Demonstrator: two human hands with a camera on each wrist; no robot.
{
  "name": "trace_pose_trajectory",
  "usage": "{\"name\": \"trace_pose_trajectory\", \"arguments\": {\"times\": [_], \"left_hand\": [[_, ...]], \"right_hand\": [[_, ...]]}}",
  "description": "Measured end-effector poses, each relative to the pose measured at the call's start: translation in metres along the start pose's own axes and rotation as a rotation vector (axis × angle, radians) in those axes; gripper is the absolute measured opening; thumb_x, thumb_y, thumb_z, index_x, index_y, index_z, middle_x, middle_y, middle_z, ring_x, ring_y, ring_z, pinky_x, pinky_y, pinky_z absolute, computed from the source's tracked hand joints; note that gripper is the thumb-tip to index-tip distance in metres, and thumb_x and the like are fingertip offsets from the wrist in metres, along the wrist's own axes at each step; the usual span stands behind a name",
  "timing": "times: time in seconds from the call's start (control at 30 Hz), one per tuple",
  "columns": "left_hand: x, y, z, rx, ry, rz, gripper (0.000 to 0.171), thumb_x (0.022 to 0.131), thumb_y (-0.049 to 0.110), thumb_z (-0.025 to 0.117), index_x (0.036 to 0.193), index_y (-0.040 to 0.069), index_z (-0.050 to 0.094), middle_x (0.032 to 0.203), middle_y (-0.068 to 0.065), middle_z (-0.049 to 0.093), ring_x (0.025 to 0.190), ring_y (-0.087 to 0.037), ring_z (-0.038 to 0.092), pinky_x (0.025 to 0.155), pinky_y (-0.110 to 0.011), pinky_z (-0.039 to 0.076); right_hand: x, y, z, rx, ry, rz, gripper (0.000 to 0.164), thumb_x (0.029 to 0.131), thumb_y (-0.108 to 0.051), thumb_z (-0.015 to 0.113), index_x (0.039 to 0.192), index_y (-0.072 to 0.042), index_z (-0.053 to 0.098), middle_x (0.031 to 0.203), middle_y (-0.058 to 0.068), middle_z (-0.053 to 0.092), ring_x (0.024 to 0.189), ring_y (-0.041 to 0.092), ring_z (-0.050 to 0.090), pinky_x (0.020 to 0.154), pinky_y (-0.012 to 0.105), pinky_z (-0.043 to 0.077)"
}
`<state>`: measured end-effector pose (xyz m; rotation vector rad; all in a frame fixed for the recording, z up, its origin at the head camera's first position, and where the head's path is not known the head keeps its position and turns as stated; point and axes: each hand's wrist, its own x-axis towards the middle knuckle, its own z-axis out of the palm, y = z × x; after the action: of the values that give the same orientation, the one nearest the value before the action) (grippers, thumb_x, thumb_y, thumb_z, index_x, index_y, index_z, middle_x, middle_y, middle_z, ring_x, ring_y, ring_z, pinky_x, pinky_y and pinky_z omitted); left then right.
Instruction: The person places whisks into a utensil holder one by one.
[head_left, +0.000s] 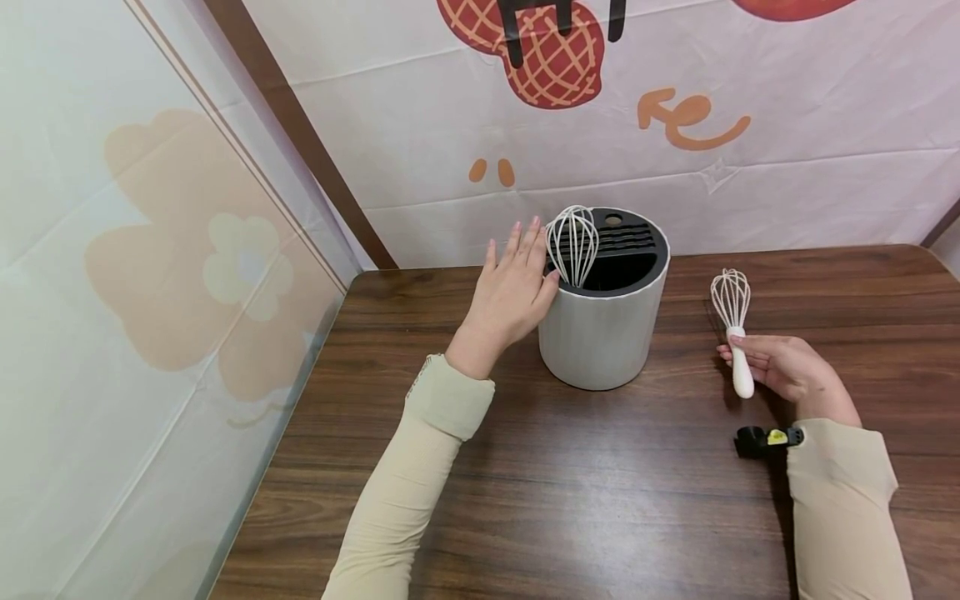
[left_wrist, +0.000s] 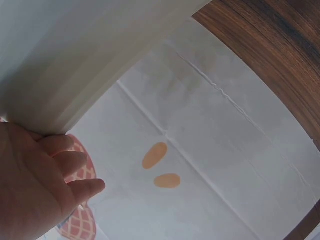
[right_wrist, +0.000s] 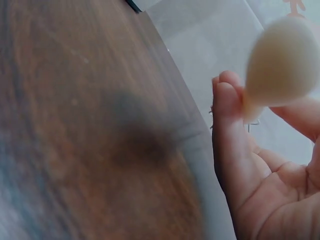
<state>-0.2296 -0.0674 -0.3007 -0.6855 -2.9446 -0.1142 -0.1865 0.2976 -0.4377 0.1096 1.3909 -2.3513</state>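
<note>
A small whisk [head_left: 742, 375] with a white handle and pale wire loops is pinched between the thumb and fingers of my right hand [head_left: 787, 367], right of the holder. Its loops point away from me; in the right wrist view the rounded handle end [right_wrist: 282, 62] is large and close. My left hand [head_left: 510, 296] rests against the left side of a round light-grey utensil holder [head_left: 600, 342], fingers extended and thumb at the rim. Another, larger whisk [head_left: 573, 246] stands in the holder's front compartment, loops up, its handle hidden inside. The left wrist view shows the fingers touching the holder wall [left_wrist: 95, 60].
The holder's black top [head_left: 628, 242] has wavy slots and a round hole behind the open compartment. It stands on a brown wooden table [head_left: 600, 500] near the back edge. A printed cloth [head_left: 420, 125] hangs behind, and a flowered panel [head_left: 165, 250] rises at the left.
</note>
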Motion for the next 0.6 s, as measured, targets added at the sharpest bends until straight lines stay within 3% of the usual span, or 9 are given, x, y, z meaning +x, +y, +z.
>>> {"name": "trace_pose_trajectory", "arguments": {"times": [0.2,0.6], "left_hand": [[0.0002,0.0002,-0.0001,0.003,0.007,0.003,0.06,0.101,0.035,0.027,0.152,0.006,0.014,0.158,-0.005,0.009,0.144,-0.022,0.004,0.114,-0.048,0.005],[0.0003,0.0006,0.0,0.003,0.01,0.001,0.059,0.101,0.035,0.027,0.152,0.006,0.015,0.158,-0.004,0.009,0.144,-0.023,0.005,0.114,-0.048,0.005]], "right_hand": [[-0.0005,0.0006,0.0002,0.044,-0.107,-0.036,0.034,0.098,0.005,0.039,0.093,0.002,0.073,0.093,0.013,0.071,0.088,0.016,0.069,0.075,0.026,0.054],[-0.0035,-0.0055,0.0067,0.068,-0.139,-0.047,0.03,0.097,0.007,0.039,0.098,0.004,0.068,0.098,0.015,0.07,0.093,0.02,0.068,0.079,0.028,0.053]]}}
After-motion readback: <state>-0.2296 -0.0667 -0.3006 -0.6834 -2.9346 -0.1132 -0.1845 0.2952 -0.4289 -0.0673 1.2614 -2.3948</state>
